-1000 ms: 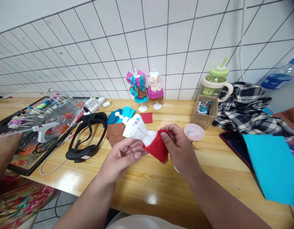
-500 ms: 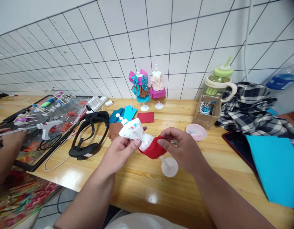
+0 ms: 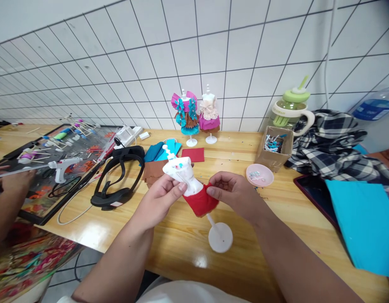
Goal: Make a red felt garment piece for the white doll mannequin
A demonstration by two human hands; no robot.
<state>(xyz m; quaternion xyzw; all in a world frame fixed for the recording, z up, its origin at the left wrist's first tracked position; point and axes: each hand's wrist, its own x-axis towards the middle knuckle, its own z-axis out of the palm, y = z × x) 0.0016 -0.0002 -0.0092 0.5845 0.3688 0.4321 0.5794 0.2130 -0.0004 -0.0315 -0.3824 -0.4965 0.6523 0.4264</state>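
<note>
The white doll (image 3: 191,183) leans mid-frame — neck (image 3: 168,152) to the upper left, round foot (image 3: 220,237) to the lower right — with the left hand (image 3: 161,198) holding its waist and the right hand (image 3: 237,193), nearer the red cloth (image 3: 201,203), pinching that cloth's right edge.

1. Towards two o'clock, on the pale band (image 3: 284,111) of the green-lidded cup (image 3: 280,120), we see small lettering; we make out only what looks like "CREAM".
2. Between two and three o'clock, on the bottle's (image 3: 378,131) blue label (image 3: 373,108), we see white marks, too blurred for us to read.
</note>
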